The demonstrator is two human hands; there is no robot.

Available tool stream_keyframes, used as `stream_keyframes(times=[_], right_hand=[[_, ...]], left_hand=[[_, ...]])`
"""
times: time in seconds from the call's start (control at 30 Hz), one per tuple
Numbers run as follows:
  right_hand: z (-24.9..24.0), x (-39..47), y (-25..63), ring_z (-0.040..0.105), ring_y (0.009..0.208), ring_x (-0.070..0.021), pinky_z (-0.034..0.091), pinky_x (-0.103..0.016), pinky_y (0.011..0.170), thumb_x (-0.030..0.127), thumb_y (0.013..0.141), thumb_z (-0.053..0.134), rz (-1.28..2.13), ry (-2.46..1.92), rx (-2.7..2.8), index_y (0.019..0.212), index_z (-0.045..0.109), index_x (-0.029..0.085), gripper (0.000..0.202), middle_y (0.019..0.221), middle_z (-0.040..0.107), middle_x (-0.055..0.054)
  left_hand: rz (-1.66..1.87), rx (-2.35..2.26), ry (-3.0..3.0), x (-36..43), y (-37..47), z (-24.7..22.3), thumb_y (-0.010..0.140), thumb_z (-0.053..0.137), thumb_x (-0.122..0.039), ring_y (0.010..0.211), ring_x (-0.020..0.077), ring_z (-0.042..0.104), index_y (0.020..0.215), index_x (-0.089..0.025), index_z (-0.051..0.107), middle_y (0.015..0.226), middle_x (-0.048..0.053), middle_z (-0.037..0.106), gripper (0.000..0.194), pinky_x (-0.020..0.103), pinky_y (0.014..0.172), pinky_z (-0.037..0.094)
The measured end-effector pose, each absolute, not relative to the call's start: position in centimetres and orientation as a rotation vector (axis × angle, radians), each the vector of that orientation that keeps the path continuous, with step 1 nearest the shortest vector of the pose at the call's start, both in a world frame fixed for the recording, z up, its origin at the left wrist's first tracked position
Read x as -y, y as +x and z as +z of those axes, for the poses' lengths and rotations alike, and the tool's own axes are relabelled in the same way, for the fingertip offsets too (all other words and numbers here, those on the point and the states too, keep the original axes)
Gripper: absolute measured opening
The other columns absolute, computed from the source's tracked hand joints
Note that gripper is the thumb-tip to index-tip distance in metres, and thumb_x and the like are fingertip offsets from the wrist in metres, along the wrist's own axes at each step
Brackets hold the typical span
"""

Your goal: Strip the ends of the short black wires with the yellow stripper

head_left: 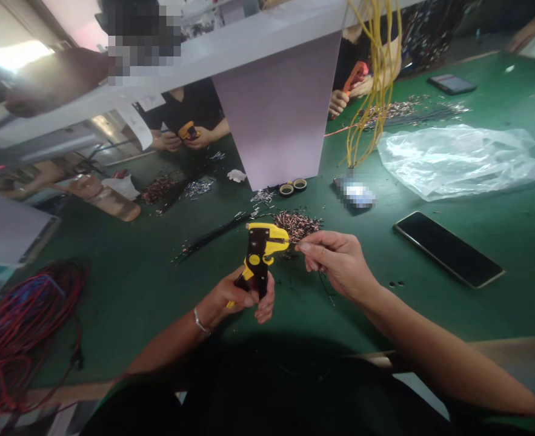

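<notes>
My left hand (248, 295) is wrapped round the handles of a yellow and black wire stripper (257, 254), held upright with its jaws pointing right. At those jaws my right hand (335, 257) pinches a thin black wire (325, 284), its tail hanging below the fingers. How far the wire's end reaches into the jaws I cannot make out. Just behind the tool lies a pile of short copper-coloured offcuts (298, 224). A bundle of black wires (212, 236) stretches across the green table to the left of the stripper.
A phone (449, 249) and a clear plastic bag (460, 158) lie at the right. Yellow wires (371, 91) hang near a pale upright panel (280, 109). Red and blue cables (31, 327) are heaped at left, near a bottle (106, 197). Co-workers' hands hold tools across the table.
</notes>
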State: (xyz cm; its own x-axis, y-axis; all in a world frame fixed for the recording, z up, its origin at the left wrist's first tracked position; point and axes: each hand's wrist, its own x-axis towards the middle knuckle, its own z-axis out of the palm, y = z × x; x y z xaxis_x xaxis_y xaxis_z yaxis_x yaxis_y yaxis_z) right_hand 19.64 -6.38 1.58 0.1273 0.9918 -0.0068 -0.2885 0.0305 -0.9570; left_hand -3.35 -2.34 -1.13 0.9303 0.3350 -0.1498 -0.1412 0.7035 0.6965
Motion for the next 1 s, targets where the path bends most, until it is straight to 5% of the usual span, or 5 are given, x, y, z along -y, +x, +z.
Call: stream_keyframes(times=[0.73, 1.0], right_hand=[[1.8, 5.6, 19.8, 0.043, 0.04, -0.0071, 0.023, -0.023, 0.04, 0.033, 0.07, 0.077, 1.341, -1.072, 0.859, 0.07, 0.075, 0.017, 0.016, 0.047, 0.061, 0.002], [2.0, 5.5, 19.9, 0.05, 0.042, -0.0076, 0.031, -0.022, 0.037, 0.033, 0.072, 0.078, 1.425, -1.045, 0.843, 0.072, 0.073, 0.016, 0.018, 0.057, 0.069, -0.002]], left_hand=[[0.417, -0.407, 0.808, 3.6, -3.1, -0.4, 0.073, 0.076, -0.019, 0.042, 0.0077, 0.046, 0.084, -0.015, 0.063, 0.059, -0.003, 0.053, 0.018, 0.02, 0.039, 0.045], [0.442, -0.426, 0.834, 3.8, -2.8, -0.4, 0.072, 0.077, -0.02, 0.042, 0.0068, 0.044, 0.083, -0.014, 0.062, 0.059, -0.003, 0.052, 0.02, 0.019, 0.038, 0.042]])
